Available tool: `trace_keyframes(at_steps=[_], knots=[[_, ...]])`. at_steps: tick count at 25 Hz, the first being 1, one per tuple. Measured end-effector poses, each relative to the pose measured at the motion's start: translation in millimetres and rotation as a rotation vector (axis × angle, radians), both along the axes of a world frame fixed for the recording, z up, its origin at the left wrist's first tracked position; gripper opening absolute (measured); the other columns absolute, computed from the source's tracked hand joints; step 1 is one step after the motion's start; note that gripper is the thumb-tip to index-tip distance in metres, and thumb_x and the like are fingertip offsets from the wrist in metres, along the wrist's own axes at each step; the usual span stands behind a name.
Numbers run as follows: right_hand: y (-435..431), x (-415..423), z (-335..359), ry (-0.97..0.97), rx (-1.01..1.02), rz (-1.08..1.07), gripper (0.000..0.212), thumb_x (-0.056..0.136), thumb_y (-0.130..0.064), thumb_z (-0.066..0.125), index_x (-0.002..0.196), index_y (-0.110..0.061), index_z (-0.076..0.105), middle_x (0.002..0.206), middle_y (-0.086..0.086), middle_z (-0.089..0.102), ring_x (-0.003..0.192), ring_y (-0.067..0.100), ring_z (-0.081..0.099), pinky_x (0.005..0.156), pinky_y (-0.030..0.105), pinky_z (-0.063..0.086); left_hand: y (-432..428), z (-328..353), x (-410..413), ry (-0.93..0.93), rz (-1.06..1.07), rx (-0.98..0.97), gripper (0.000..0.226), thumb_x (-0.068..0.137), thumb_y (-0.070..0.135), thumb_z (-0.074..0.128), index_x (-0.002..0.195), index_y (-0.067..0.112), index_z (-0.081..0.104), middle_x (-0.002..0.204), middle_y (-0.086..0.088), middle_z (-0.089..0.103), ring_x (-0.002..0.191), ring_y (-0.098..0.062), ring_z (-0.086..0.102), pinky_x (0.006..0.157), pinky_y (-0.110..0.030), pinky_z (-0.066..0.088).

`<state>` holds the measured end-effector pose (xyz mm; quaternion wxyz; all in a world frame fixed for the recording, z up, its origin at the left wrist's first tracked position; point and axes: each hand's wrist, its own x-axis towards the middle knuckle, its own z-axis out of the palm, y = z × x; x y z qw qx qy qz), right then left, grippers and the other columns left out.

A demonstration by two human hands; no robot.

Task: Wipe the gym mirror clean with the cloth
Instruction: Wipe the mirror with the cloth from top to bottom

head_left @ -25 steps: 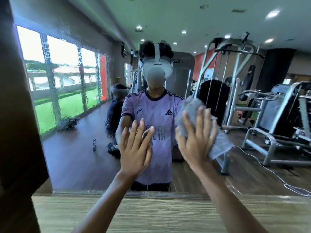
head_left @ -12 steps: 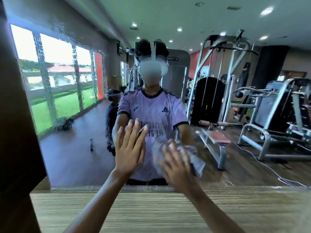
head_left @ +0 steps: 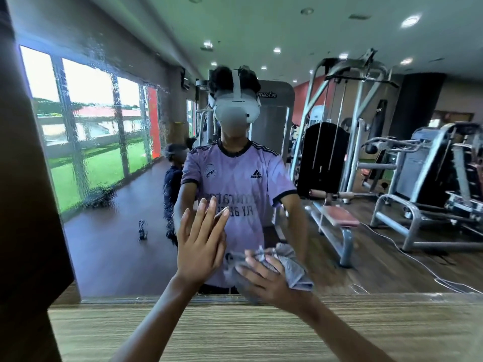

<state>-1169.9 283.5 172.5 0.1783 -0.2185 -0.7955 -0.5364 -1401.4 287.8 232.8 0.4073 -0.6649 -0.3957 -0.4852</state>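
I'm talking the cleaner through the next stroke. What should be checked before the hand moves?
1. Contact: right hand presses the grey cloth on the mirror: ok.
2. Brace: left hand flat on the mirror, fingers straight: ok.
3. Left part: rippled wet film wiped off: not ok.
4. Spread: grey cloth flat, not bunched: not ok.
5. Dirt: grey cloth clean enough: cannot tell.

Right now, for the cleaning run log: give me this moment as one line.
phase: wiping mirror, low | left hand: flat on mirror | right hand: presses cloth on mirror | wet streaks: mirror's left part
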Motion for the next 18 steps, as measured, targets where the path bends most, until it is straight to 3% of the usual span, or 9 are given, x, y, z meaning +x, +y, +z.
trace_keyframes(at_steps=[1, 3, 6, 8, 9, 11, 13, 16, 18], knots=[[3, 20, 4, -0.068, -0.009, 0.03, 0.031, 0.102, -0.019, 0.048, 0.129, -0.024, 0.062, 0.162, 0.004, 0.024, 0.148, 0.03, 0.024, 0.122, 0.054, 0.009, 0, 0, 0, 0.007, -0.002, -0.01, 0.051, 0.098, 0.02, 0.045, 0.149, 0.014, 0.042, 0.156, -0.016, 0.036, 0.148, -0.031, 0.028, 0.121, -0.051, 0.018], [9, 44, 44, 0.035, 0.023, 0.103, 0.031, 0.105, -0.018, 0.04, 0.129, -0.024, 0.06, 0.165, 0.003, 0.016, 0.15, 0.029, 0.021, 0.122, 0.052, 0.01, 0, 0, -1, 0.019, 0.002, -0.018, 0.05, 0.098, 0.02, 0.046, 0.148, 0.013, 0.044, 0.156, -0.017, 0.037, 0.148, -0.032, 0.029, 0.121, -0.051, 0.016], [7, 25, 123, 0.588, 0.134, 0.033, 0.042, 0.106, -0.03, 0.036, 0.148, -0.026, 0.041, 0.161, 0.004, 0.024, 0.148, 0.025, 0.025, 0.119, 0.047, 0.018, 1, 1, 2, 0.006, 0.011, -0.006, 0.05, 0.097, 0.019, 0.046, 0.146, 0.012, 0.047, 0.156, -0.017, 0.037, 0.148, -0.031, 0.029, 0.121, -0.052, 0.014], [1, -8, 116, 0.838, 0.092, 0.067, 0.04, 0.103, -0.032, 0.038, 0.138, -0.023, 0.055, 0.156, 0.003, 0.033, 0.147, 0.026, 0.025, 0.12, 0.047, 0.016, 0, 4, 6, -0.011, 0.019, 0.01, 0.051, 0.097, 0.019, 0.044, 0.147, 0.013, 0.047, 0.156, -0.015, 0.036, 0.149, -0.029, 0.027, 0.122, -0.052, 0.012], [2, -19, 90, 0.704, 0.072, 0.049, 0.038, 0.101, -0.03, 0.04, 0.132, -0.021, 0.062, 0.155, 0.004, 0.034, 0.149, 0.027, 0.021, 0.121, 0.048, 0.013, 0, 8, 6, -0.017, 0.023, 0.015, 0.051, 0.097, 0.02, 0.043, 0.147, 0.013, 0.046, 0.156, -0.015, 0.036, 0.148, -0.028, 0.029, 0.121, -0.052, 0.012], [2, -2, 45, 0.103, 0.049, 0.024, 0.036, 0.093, -0.023, 0.053, 0.127, -0.022, 0.064, 0.154, 0.003, 0.036, 0.15, 0.03, 0.017, 0.122, 0.051, 0.009, 2, 26, 1, -0.019, 0.032, 0.037, 0.051, 0.097, 0.02, 0.044, 0.147, 0.012, 0.047, 0.156, -0.016, 0.036, 0.147, -0.03, 0.032, 0.12, -0.055, 0.015], [9, 38, 70, -0.089, 0.049, 0.093, 0.049, 0.081, -0.019, 0.063, 0.13, -0.026, 0.056, 0.155, 0.003, 0.035, 0.151, 0.03, 0.017, 0.122, 0.054, 0.007, 6, 47, -8, -0.002, 0.057, 0.057, 0.051, 0.097, 0.023, 0.046, 0.147, 0.013, 0.047, 0.157, -0.016, 0.035, 0.147, -0.031, 0.032, 0.118, -0.057, 0.018], [9, 46, 177, 0.344, 0.152, 0.036, 0.051, 0.092, -0.032, 0.054, 0.142, -0.029, 0.043, 0.165, 0.002, 0.013, 0.151, 0.027, 0.017, 0.121, 0.05, 0.008, 7, 74, -6, 0.025, 0.069, 0.069, 0.055, 0.096, 0.026, 0.048, 0.15, 0.016, 0.042, 0.159, -0.016, 0.031, 0.149, -0.032, 0.026, 0.118, -0.06, 0.018], [2, 20, 223, 0.668, 0.195, -0.015, 0.054, 0.101, -0.04, 0.042, 0.151, -0.027, 0.029, 0.162, 0.004, 0.016, 0.149, 0.027, 0.021, 0.121, 0.047, 0.012, 7, 88, 5, 0.01, 0.042, 0.062, 0.056, 0.096, 0.026, 0.048, 0.151, 0.016, 0.041, 0.16, -0.017, 0.029, 0.15, -0.033, 0.024, 0.116, -0.064, 0.02]])
